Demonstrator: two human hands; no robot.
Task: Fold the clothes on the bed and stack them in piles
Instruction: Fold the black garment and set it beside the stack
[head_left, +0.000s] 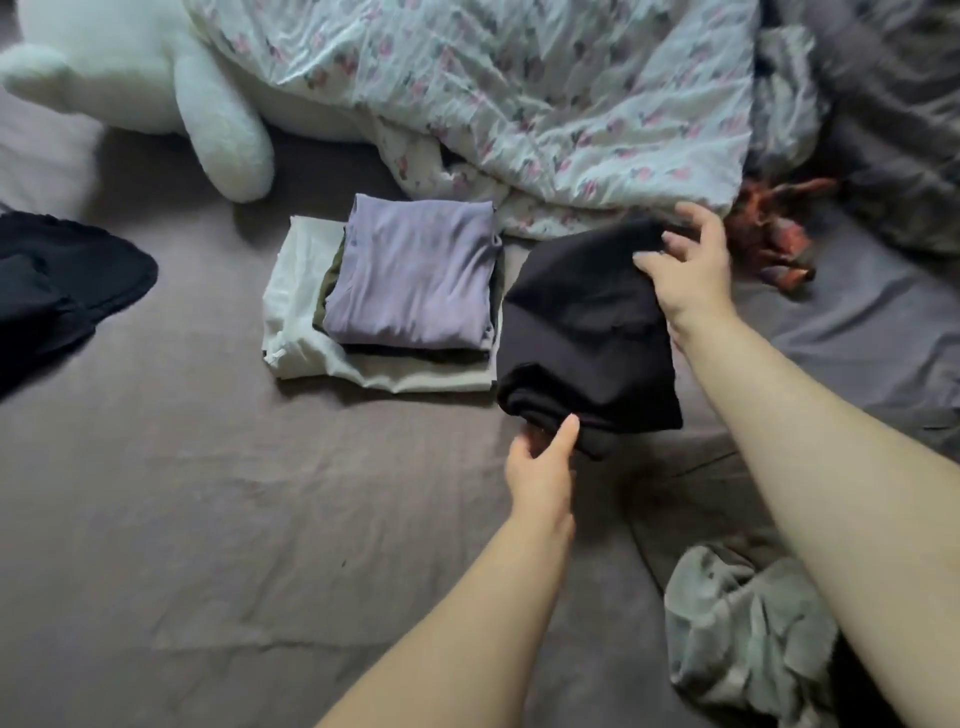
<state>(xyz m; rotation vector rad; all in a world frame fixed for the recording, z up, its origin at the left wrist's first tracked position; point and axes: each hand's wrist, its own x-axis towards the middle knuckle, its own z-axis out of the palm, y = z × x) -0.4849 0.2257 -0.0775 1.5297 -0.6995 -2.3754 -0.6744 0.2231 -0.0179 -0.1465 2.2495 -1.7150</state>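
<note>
Folded black garment, held just above the bed immediately right of the finished pile, its left edge close beside the pile. The left hand pinches the near corner, thumb over the fabric and the other fingers under it; the right hand grips the far right edge, fingers curled over the top. The pile carries a lilac garment uppermost, over dark layers and a pale green base. Outward: a loose black garment at the left edge, a crumpled grey garment near the right forearm, a red-orange item by the floral duvet, and a white plush toy. Risk, judged from the grip: only two points are held, so the unsupported folds may sag open during transfer; set down off-centre, the garment could drag the lilac layer askew or tilt the stack.
</note>
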